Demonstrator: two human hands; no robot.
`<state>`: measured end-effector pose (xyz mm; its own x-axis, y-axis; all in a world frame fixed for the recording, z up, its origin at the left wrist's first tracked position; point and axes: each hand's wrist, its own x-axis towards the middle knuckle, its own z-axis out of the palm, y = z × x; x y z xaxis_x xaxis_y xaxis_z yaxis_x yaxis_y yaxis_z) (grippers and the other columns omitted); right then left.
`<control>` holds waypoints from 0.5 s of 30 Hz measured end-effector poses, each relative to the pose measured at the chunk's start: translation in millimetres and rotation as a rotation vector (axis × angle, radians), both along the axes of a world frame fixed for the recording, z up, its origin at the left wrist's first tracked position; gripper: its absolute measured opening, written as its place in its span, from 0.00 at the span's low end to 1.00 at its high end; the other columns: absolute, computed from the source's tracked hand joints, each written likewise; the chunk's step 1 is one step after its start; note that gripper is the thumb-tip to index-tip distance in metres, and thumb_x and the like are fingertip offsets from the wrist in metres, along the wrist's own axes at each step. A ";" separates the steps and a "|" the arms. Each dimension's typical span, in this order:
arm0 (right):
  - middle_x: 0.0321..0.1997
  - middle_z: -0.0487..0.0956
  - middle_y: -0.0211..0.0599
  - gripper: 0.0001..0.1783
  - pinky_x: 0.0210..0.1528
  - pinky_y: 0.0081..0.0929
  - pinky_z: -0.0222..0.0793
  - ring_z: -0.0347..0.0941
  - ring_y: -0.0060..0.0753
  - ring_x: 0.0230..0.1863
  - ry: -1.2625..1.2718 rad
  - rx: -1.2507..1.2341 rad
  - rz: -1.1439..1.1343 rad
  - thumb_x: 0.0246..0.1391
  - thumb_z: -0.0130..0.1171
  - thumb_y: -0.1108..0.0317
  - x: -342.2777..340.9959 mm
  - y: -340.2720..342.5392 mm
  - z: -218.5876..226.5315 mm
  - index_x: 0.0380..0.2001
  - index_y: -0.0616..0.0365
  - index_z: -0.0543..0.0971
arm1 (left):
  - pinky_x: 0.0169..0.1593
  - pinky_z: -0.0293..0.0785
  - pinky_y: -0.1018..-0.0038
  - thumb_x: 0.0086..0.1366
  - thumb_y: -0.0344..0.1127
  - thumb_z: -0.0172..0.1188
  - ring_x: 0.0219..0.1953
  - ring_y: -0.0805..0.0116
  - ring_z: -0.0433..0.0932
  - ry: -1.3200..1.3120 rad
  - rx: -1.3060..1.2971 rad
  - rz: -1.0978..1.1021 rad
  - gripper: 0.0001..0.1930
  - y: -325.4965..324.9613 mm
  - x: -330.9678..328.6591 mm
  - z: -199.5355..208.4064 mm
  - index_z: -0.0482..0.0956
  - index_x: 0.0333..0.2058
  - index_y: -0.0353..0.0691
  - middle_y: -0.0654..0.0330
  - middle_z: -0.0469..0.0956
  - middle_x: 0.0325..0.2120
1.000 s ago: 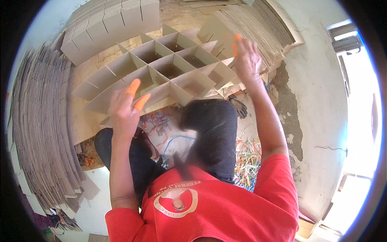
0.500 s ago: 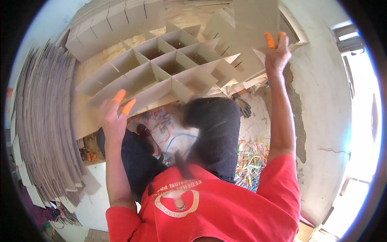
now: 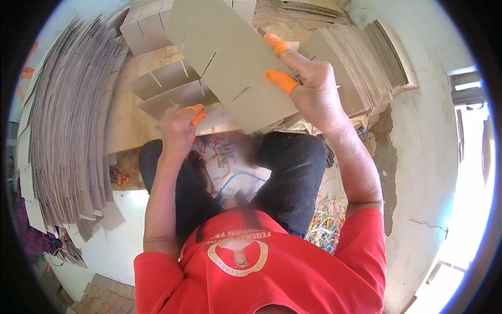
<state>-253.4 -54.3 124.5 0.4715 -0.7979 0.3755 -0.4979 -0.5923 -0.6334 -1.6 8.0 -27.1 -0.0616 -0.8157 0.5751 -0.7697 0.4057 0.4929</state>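
My right hand (image 3: 316, 89), with orange finger covers, grips a flat slotted cardboard sheet (image 3: 235, 68) by its right edge. The sheet is tilted above the work surface and hides much of the cardboard divider grid (image 3: 170, 99) under it. At the grid's near side is my left hand (image 3: 179, 128), also with orange covers. Its fingers are closed at the near strip of the grid, though the sheet and the curled fingers partly hide the contact.
A tall row of cardboard sheets (image 3: 70, 125) stands at the left. More slotted sheets (image 3: 146, 26) stand at the back, and another stack (image 3: 345, 65) at the right beside the wall (image 3: 418, 157). Colourful strips (image 3: 327, 225) litter the floor by my legs.
My right hand has come from the right-hand stack toward the middle, bringing a slotted cardboard sheet over the grid. My left hand has moved right and up, and its fingers have closed.
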 end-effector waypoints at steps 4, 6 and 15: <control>0.59 0.76 0.42 0.27 0.54 0.21 0.70 0.76 0.30 0.54 0.026 -0.030 0.055 0.53 0.63 0.78 12.0 -6.6 -13.1 0.58 0.63 0.71 | 0.33 0.69 0.66 0.50 0.27 0.68 0.27 0.59 0.74 0.011 0.008 0.003 0.08 -1.5 -0.5 -0.4 0.84 0.31 0.35 0.56 0.81 0.26; 0.58 0.77 0.43 0.26 0.52 0.23 0.71 0.78 0.32 0.51 0.036 -0.001 0.057 0.53 0.63 0.77 18.4 -7.7 -14.8 0.56 0.63 0.72 | 0.32 0.68 0.66 0.49 0.28 0.68 0.27 0.59 0.74 -0.004 -0.003 0.018 0.08 -2.7 -0.3 -0.8 0.84 0.31 0.36 0.57 0.80 0.24; 0.43 0.80 0.54 0.21 0.41 0.28 0.73 0.80 0.42 0.39 0.132 -0.047 0.206 0.51 0.61 0.77 41.6 -28.6 -31.7 0.50 0.62 0.76 | 0.31 0.68 0.66 0.50 0.30 0.67 0.27 0.60 0.73 -0.025 -0.013 0.026 0.08 -8.6 0.3 -0.7 0.84 0.31 0.40 0.59 0.75 0.20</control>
